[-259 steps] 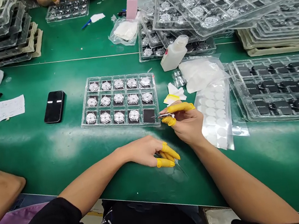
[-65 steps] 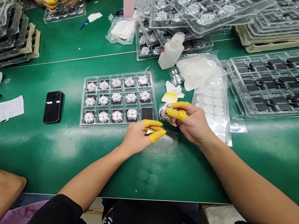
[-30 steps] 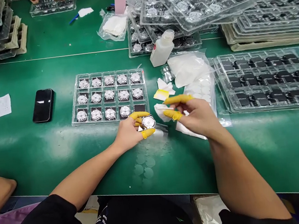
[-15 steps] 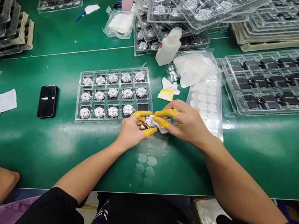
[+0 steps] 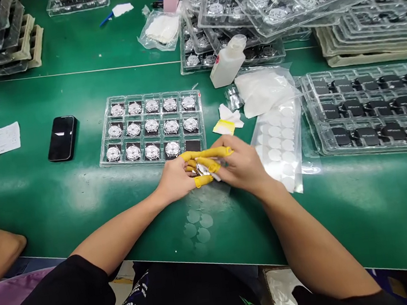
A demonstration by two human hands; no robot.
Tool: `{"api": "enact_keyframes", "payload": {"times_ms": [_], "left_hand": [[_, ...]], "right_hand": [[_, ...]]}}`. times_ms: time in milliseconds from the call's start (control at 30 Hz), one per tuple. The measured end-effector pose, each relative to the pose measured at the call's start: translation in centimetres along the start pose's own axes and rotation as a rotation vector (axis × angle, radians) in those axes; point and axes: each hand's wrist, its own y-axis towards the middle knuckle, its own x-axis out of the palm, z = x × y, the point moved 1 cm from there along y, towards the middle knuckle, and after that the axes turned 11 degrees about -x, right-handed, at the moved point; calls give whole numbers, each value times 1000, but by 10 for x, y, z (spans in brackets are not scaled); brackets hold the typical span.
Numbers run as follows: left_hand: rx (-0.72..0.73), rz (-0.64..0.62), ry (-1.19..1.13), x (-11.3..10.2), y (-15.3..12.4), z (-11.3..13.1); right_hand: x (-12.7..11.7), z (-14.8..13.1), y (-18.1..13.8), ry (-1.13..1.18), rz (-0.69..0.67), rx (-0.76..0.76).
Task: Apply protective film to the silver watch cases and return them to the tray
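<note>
My left hand (image 5: 175,178), with yellow finger cots on its fingers, grips a round silver watch head (image 5: 201,169) by its edge. Over the watch face lie the yellow-cotted fingers of my right hand (image 5: 244,162), which pinch a small white wipe (image 5: 216,176), mostly hidden under them. Just beyond my hands is a clear plastic tray (image 5: 130,162) with watch heads in its compartments; the near right compartment shows only a dark pad.
A phone (image 5: 62,138) lies left of the tray. To the right are a white bottle (image 5: 227,65), a sheet of round stickers (image 5: 278,143) and trays of black parts (image 5: 376,153). Stacked trays (image 5: 306,23) stand at the back. Another person's arm (image 5: 0,246) rests at left.
My right hand has moved left, bringing its fingers over the watch face, which is now more covered. My left hand stays nearly in place.
</note>
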Motion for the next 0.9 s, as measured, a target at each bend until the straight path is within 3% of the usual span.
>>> {"api": "enact_keyframes", "payload": {"times_ms": [200, 300, 400, 533, 667, 767, 900], "left_hand": [[-2, 22, -24, -1, 1, 0], [50, 32, 9, -1, 0, -1], [211, 81, 100, -2, -2, -3], [538, 180, 261, -9, -1, -6], [789, 187, 415, -17, 2, -5], [840, 175, 570, -22, 3, -2], [875, 150, 658, -23, 2, 0]], "right_hand": [[6, -2, -1, 38, -146, 40], [-1, 11, -7, -144, -77, 200], [-22, 23, -11, -264, -27, 342], [-35, 12, -5, 48, -66, 380], [-18, -8, 1, 191, -67, 483], [-6, -10, 0, 281, -68, 583], [-8, -7, 0, 344, -45, 637]]}}
